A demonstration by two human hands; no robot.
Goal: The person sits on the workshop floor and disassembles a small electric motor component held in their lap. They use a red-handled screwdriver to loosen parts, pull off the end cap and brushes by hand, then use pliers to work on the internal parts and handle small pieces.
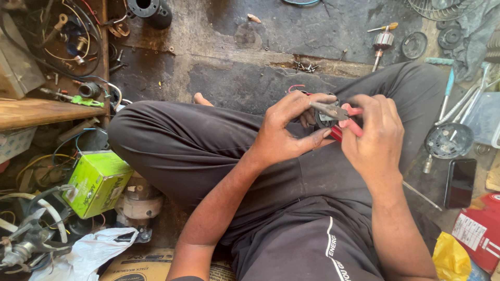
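Observation:
I sit cross-legged on a stone floor in dark trousers. My left hand (pixel 289 127) curls around a small dark round part (pixel 324 119) with thin red and white wires, held above my lap. My right hand (pixel 375 132) grips red-handled pliers (pixel 338 115), whose metal jaws point left and touch the part under my left fingers. Most of the part is hidden by both hands.
A green carton (pixel 96 182) and motor parts lie at my left knee, beside a wooden shelf (pixel 36 112) and tangled wires. A motor armature (pixel 383 41), a round metal plate (pixel 448 140), a black phone (pixel 461 182), a red pack and a yellow bag lie right.

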